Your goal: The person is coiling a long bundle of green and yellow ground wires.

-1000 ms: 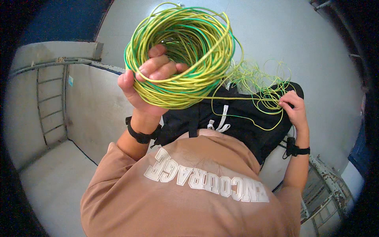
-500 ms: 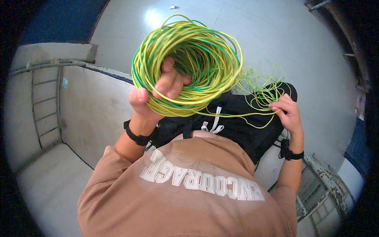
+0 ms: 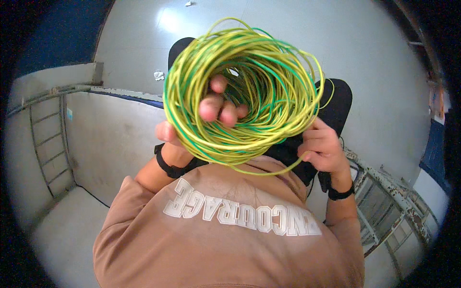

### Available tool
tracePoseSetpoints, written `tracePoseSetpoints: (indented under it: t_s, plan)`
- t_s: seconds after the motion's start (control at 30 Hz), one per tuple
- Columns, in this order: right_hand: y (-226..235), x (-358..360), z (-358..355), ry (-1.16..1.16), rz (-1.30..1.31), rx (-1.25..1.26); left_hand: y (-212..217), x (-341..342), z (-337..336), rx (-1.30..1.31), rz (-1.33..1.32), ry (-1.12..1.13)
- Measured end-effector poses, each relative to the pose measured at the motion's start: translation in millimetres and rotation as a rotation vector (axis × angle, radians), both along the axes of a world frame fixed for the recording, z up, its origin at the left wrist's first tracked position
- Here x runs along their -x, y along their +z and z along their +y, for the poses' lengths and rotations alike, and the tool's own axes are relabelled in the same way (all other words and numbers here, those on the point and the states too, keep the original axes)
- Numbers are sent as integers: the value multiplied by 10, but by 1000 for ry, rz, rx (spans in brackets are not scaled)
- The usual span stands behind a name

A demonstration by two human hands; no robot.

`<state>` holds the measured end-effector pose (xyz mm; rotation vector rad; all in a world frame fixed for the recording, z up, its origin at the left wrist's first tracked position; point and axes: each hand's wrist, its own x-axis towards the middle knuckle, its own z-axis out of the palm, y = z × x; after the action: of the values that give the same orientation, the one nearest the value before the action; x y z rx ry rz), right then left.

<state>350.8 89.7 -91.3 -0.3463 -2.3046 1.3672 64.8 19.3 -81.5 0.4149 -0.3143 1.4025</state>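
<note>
Wire coil held at chest height

Coil of yellow-and-green wire (image 3: 269, 72) sits raised in front of the person's chest, above the brown shirt (image 3: 225, 230). The left hand (image 3: 206, 115) is closed through the middle of the coil: the fingers (image 3: 222, 109) pass through the centre opening and curl round the lower windings, with the thumb on the outer side. The right hand (image 3: 324, 146) is closed on the coil's lower right edge, gripping strands where a loose loop hangs below. Each wrist carries a black band. Behind the coil lie dark trousers (image 3: 336, 103) over a grey floor (image 3: 374, 62). A grey wall panel (image 3: 110, 134) stands at the left, a worn metal frame (image 3: 389, 192) at the right.
</note>
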Motion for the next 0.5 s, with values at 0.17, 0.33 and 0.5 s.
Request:
tracePoseSetpoints:
  t_s: [0.17,0.33,0.5]
  plan:
    - [-261,39,-257,-51,-135,192,251,-191,116,27,-195,-108]
    - [-177,-14,-364,-246,-150,406,207,-139,258,-340,154,75]
    - [-26,-24,-367,-523,62,614,330,-76,-85,-11,727,108]
